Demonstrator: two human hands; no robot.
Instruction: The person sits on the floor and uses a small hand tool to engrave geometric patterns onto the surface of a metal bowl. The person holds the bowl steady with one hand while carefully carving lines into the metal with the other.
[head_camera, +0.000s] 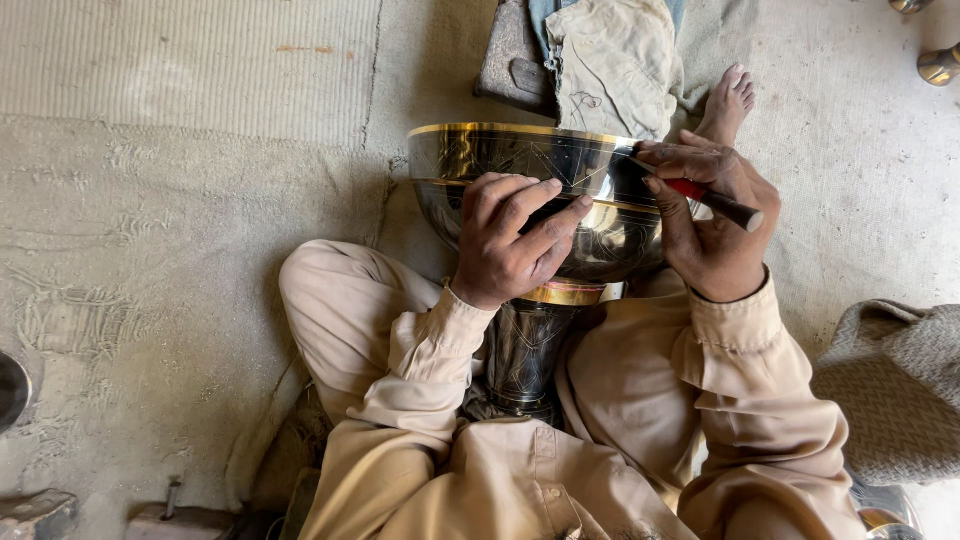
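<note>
From the head camera, a dark, polished metal goblet (540, 190) with gold rims and fine engraved lines rested in the seated person's lap, tilted on its side, its stem toward the body. The left hand (510, 240) lay spread against the bowl, fingers pressed flat. The right hand (712, 215) was closed around a red-and-dark-handled engraving tool (700, 192), tip touching the bowl's wall. A folded cloth (612, 60) lay on the floor beyond.
</note>
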